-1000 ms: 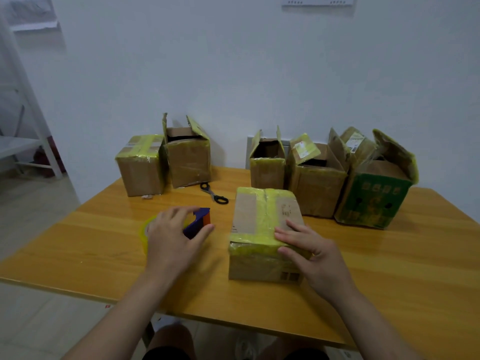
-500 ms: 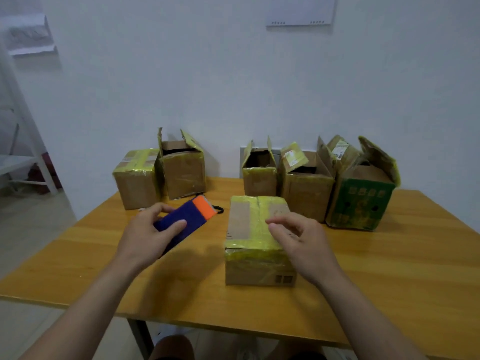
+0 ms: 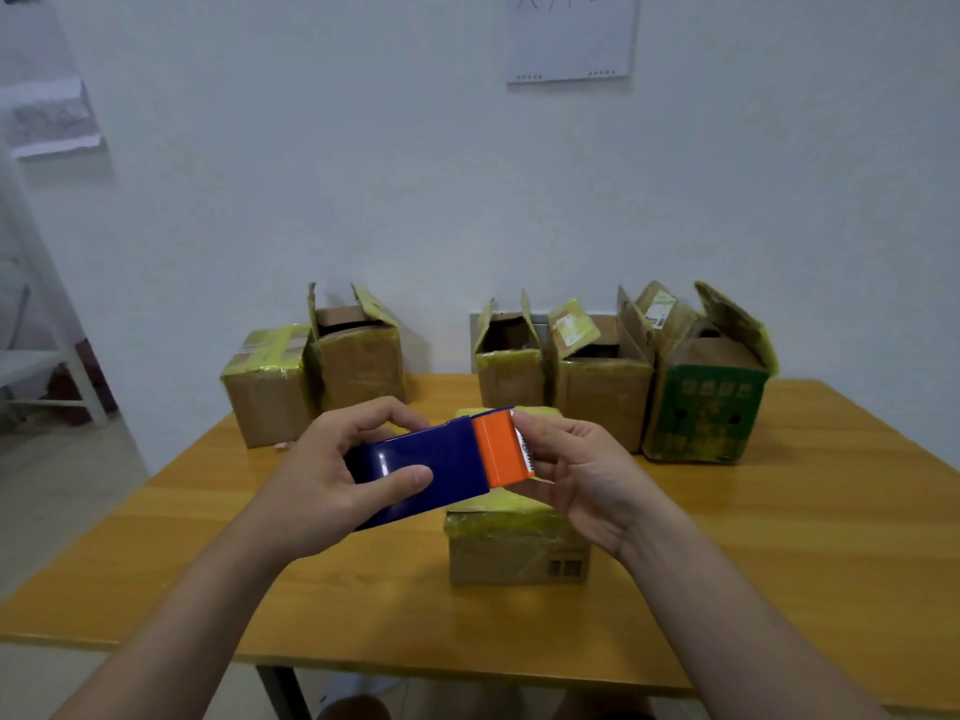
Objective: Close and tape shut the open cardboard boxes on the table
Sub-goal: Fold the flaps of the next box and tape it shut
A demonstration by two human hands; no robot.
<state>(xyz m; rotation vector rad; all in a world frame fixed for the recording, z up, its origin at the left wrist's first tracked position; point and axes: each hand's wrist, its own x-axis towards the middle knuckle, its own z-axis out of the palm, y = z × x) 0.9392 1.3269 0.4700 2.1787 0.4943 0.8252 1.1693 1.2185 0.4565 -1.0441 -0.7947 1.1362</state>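
My left hand (image 3: 332, 480) grips the blue body of a tape dispenser (image 3: 441, 467), raised above the table. The fingers of my right hand (image 3: 582, 472) curl at the dispenser's orange toothed end; what they pinch there is hidden. Under both hands sits a closed box (image 3: 517, 548) wrapped in yellow tape. Along the wall stand a taped box (image 3: 267, 384), an open box (image 3: 358, 363), two more open boxes (image 3: 511, 366) (image 3: 602, 379) and an open green box (image 3: 706, 407).
The wooden table (image 3: 779, 563) ends near me and at the left. A white shelf frame (image 3: 47, 366) stands on the floor to the left. A paper sheet (image 3: 571, 36) hangs on the wall. The scissors are hidden behind my hands.
My left hand lifted the tape dispenser off the table and carried it rightward above the closed box. My right hand left the box top and came up to the dispenser's orange end.
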